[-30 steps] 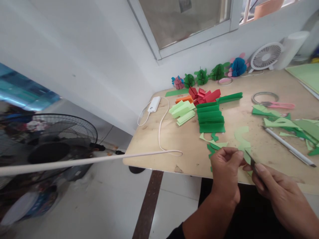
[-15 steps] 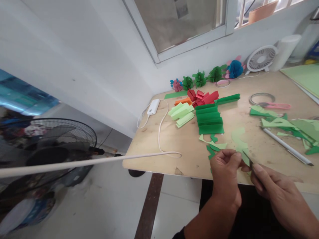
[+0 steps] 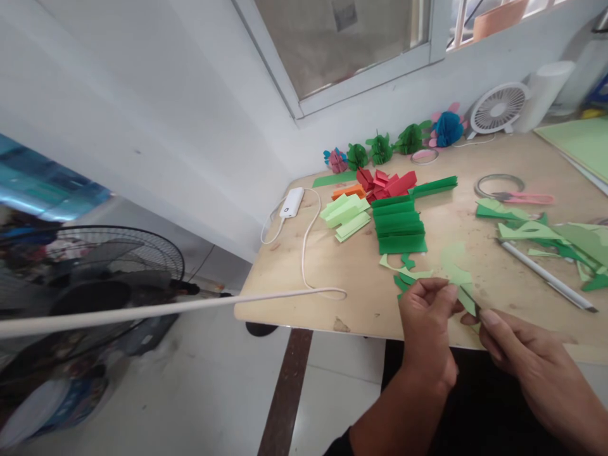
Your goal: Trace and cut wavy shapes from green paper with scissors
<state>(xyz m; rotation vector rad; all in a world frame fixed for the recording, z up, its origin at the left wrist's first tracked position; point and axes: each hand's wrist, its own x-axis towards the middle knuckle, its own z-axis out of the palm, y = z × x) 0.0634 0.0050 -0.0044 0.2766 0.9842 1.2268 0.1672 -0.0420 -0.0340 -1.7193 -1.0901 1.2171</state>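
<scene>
My left hand (image 3: 427, 323) is closed near the table's front edge, thumb and fingers pinched on a small piece of light green paper (image 3: 470, 322), mostly hidden by the fingers. To its right my right hand (image 3: 527, 348) is wrapped round a pair of scissors (image 3: 471, 300), whose dark blades point up and left toward the left fingertips. The scissors' handles are covered by the fingers. Just beyond the blades lies a curved light green paper offcut (image 3: 455, 263). Dark green scraps (image 3: 403, 282) lie by the left hand.
Pleated green paper (image 3: 399, 228), light green strips (image 3: 346, 215) and red folded pieces (image 3: 387, 185) lie mid-table. Paper ornaments (image 3: 380, 149) and a small fan (image 3: 498, 109) line the wall. A pen (image 3: 546, 275) and more scraps (image 3: 565, 244) lie right. A white cable (image 3: 190, 305) crosses the left edge.
The scissors' blades have shifted slightly and now lie closer to the left fingertips. Both hands stay in nearly the same place, with the left still pinching the paper.
</scene>
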